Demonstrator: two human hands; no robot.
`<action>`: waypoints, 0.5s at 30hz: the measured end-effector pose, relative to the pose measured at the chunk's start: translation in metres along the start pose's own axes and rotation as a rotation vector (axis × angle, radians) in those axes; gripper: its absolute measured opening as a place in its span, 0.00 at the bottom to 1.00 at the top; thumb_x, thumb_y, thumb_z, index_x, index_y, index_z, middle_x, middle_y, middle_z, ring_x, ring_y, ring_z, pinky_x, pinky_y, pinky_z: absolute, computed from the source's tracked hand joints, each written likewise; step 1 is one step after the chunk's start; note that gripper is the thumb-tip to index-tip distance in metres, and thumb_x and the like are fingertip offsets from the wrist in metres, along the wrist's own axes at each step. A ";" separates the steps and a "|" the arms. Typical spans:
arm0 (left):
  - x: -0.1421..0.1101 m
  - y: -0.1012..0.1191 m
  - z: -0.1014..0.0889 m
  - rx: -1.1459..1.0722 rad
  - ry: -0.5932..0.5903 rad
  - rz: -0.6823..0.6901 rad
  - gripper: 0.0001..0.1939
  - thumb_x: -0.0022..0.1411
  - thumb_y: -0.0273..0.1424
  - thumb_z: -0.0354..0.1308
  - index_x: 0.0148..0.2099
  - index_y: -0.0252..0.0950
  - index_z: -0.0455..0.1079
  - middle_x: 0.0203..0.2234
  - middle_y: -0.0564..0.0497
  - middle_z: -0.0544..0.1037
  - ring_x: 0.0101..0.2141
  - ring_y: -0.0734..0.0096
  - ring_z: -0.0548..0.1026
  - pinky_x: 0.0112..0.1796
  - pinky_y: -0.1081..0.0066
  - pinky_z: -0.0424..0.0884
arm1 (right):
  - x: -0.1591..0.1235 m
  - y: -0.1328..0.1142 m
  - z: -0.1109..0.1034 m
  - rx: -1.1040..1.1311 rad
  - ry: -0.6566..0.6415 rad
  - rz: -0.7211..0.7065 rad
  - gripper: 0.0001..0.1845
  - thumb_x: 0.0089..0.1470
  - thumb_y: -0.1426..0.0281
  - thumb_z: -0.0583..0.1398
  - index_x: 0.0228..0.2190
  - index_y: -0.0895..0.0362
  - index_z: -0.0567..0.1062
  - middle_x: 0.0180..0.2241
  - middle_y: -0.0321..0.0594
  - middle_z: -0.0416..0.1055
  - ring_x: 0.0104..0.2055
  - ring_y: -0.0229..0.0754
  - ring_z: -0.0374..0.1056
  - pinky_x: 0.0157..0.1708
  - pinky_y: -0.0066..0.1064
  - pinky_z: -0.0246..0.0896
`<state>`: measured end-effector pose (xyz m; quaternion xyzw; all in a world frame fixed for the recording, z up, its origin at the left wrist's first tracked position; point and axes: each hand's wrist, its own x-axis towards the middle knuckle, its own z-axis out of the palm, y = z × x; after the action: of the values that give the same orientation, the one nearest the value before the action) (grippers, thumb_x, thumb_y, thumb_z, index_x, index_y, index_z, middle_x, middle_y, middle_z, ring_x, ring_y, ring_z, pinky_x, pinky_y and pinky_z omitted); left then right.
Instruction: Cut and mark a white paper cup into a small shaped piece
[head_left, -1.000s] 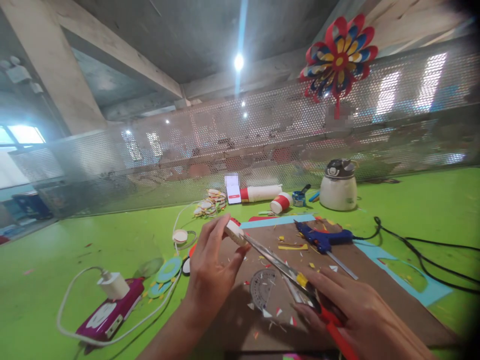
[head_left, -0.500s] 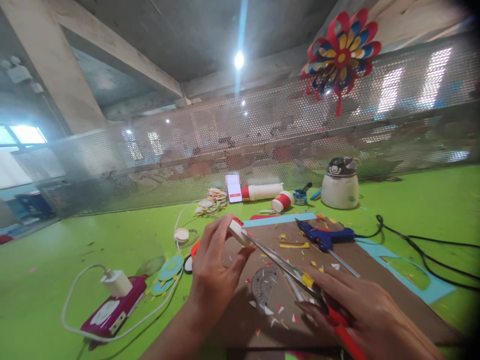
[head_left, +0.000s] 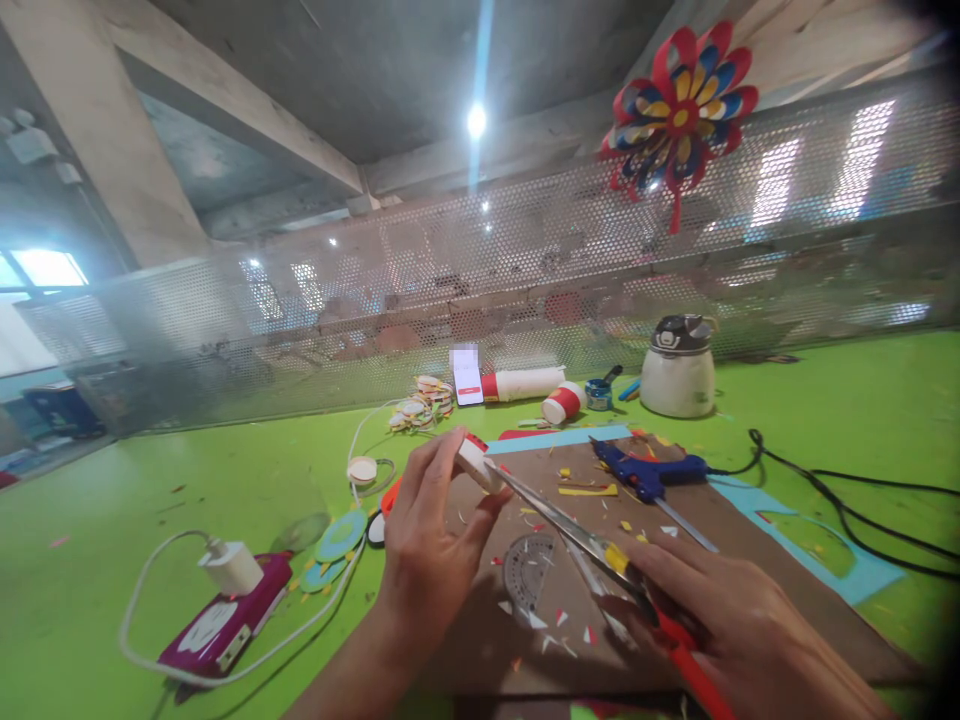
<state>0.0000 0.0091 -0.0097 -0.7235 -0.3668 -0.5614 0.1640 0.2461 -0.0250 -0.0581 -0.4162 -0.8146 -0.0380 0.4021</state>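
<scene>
My left hand (head_left: 429, 540) pinches a small white piece with a red edge (head_left: 474, 460), perhaps folded paper or foam, between thumb and fingers. From the right, my right hand (head_left: 727, 610) grips scissors (head_left: 555, 512) with red handles and yellow tape near the pivot. Their blades are parted, and the upper blade's tip meets the white piece; whether it cuts in, I cannot tell. Below the blades, a clear round-edged protractor (head_left: 529, 575) lies on a brown board (head_left: 487, 665) among white, red and yellow scraps.
A blue glue gun (head_left: 649, 470) with a black cord rests on the board's right side. Behind stand a phone (head_left: 468, 378), a red-and-white paper cup (head_left: 564, 402) and a white kettle (head_left: 677, 372). At left lies a purple power strip (head_left: 229, 620) with a plugged-in charger (head_left: 231, 568).
The view has shifted very slightly. Both hands, the white piece and the scissors keep nearly the same positions.
</scene>
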 end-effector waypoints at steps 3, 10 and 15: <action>0.000 0.000 0.001 0.021 -0.003 0.018 0.26 0.61 0.31 0.63 0.60 0.37 0.63 0.48 0.44 0.73 0.48 0.61 0.74 0.48 0.57 0.77 | 0.002 0.001 0.001 0.001 -0.073 -0.004 0.24 0.51 0.73 0.61 0.52 0.53 0.74 0.35 0.42 0.79 0.32 0.45 0.77 0.28 0.32 0.72; -0.001 -0.001 0.003 0.057 -0.004 0.044 0.26 0.61 0.31 0.62 0.60 0.35 0.63 0.48 0.43 0.73 0.48 0.60 0.75 0.48 0.57 0.78 | -0.004 0.007 0.003 0.004 -0.117 0.048 0.25 0.55 0.72 0.58 0.55 0.49 0.72 0.37 0.42 0.79 0.35 0.47 0.76 0.32 0.35 0.71; 0.000 0.000 0.001 0.088 0.014 0.105 0.26 0.61 0.32 0.62 0.60 0.33 0.63 0.47 0.42 0.74 0.47 0.59 0.75 0.47 0.58 0.78 | -0.006 0.007 0.004 -0.046 -0.138 0.048 0.24 0.57 0.71 0.57 0.55 0.52 0.71 0.37 0.45 0.78 0.34 0.49 0.76 0.31 0.38 0.71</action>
<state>0.0003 0.0101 -0.0098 -0.7298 -0.3517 -0.5403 0.2276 0.2502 -0.0231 -0.0673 -0.4462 -0.8292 -0.0182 0.3361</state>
